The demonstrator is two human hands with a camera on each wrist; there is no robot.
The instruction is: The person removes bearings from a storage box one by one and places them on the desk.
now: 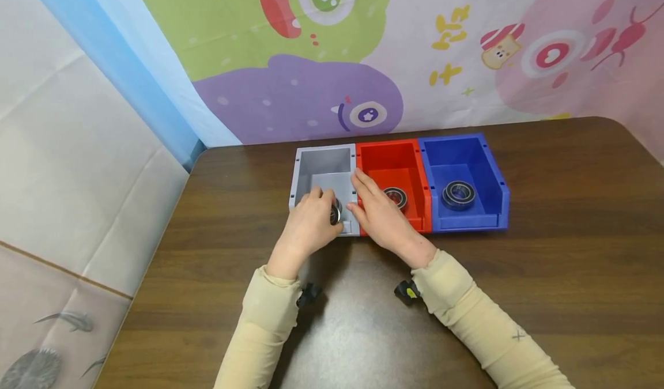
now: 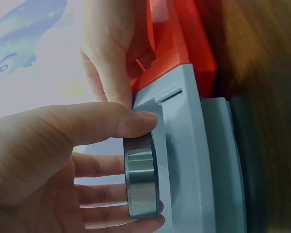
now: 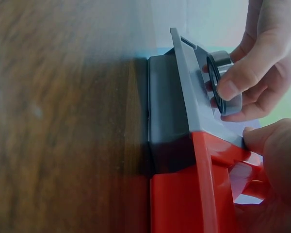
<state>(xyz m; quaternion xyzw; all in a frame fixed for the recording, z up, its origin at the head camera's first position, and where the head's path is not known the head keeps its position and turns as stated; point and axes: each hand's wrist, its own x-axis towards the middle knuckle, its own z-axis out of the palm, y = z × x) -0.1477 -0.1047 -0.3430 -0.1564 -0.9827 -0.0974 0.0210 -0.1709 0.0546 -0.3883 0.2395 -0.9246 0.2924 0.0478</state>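
My left hand (image 1: pixel 309 221) pinches a steel ball bearing (image 2: pixel 142 177) between thumb and fingers, low over the front of the grey bin (image 1: pixel 332 159). The bearing stands on edge in the left wrist view, close by the bin's front lip. My right hand (image 1: pixel 385 217) rests at the wall where the grey bin meets the red bin (image 1: pixel 424 201). Its fingers lie fairly straight along that wall, the thumb on the grey side. Partly hidden behind this hand, another bearing (image 1: pixel 396 196) lies in the red bin.
The blue bin (image 1: pixel 469 222) joins the red one on the right and holds a bearing assembly (image 1: pixel 459 195). All three bins stand in a row on a brown wooden table (image 1: pixel 560 216). Behind them hangs a cartoon-printed cloth (image 1: pixel 311 101); a pale panel (image 1: pixel 88 147) is at the left.
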